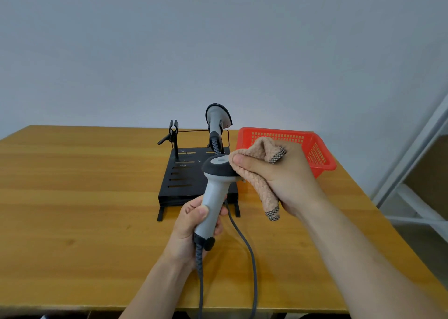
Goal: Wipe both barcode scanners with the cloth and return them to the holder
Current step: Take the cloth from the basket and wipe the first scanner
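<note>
— Just below the middle of the frame, what is happening with the scanner?

— One grey barcode scanner (214,197) is held there, tilted a little, dark head up, in front of the black holder (180,180). The left hand (194,224) grips its handle. Its fingers (191,208) are curled right round the handle, and the thumb lies across the near side.

— And the other hand?

— The right hand (283,173) is just right of the scanner's head, clenched on a bunched pinkish cloth (257,173). The thumb presses the cloth against the right side of the head. One check-edged corner sticks up out of the fist and another hangs below it.

— Where is the other one?

— The second scanner (217,120) is a little above centre and sits upright in the holder's right clip. Its coiled lead runs down behind the head of the held scanner. The left clip (173,130) stands at the holder's back left.

— What lies around them?

— A grey cable (201,282) drops from the base of the held handle to the lower edge of the frame. Another cable (251,258) curves down just to its right. A red mesh basket (320,153) sits right of the holder, behind the right hand. All of this rests on a wooden worktop (72,197) before a pale wall (218,39). A white shelf frame (417,197) shows at the right edge.
</note>
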